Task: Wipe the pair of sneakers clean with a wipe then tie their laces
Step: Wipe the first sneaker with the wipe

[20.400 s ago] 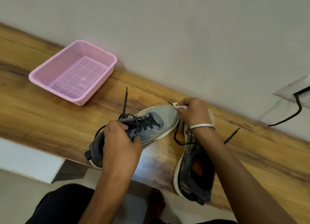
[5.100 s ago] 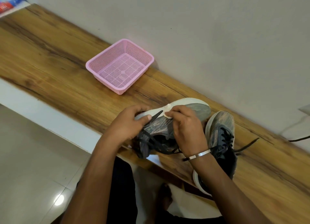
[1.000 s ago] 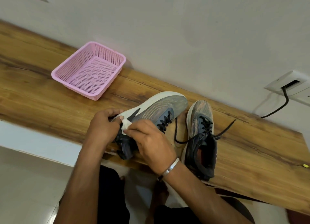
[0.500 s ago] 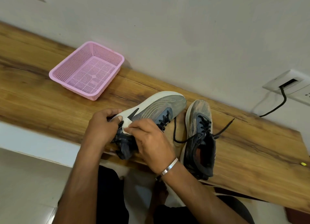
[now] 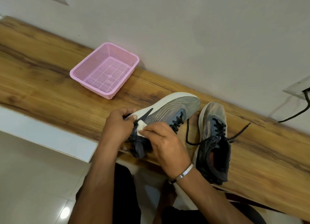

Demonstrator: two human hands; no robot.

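Centre of frame: left hand (image 5: 117, 128) grips the tilted grey mesh sneaker (image 5: 169, 113) by its smooth white sole; right hand (image 5: 165, 143) pinches a small white wipe (image 5: 140, 126) against its side. Second sneaker (image 5: 213, 139), laces loose, stands right on the wood-grain shelf (image 5: 42, 82); perforated pink basket (image 5: 104, 71) upper left.

One head-worn view looked steeply down and forward, close over the desk (image 5: 42, 82), toward the wall (image 5: 184, 30).
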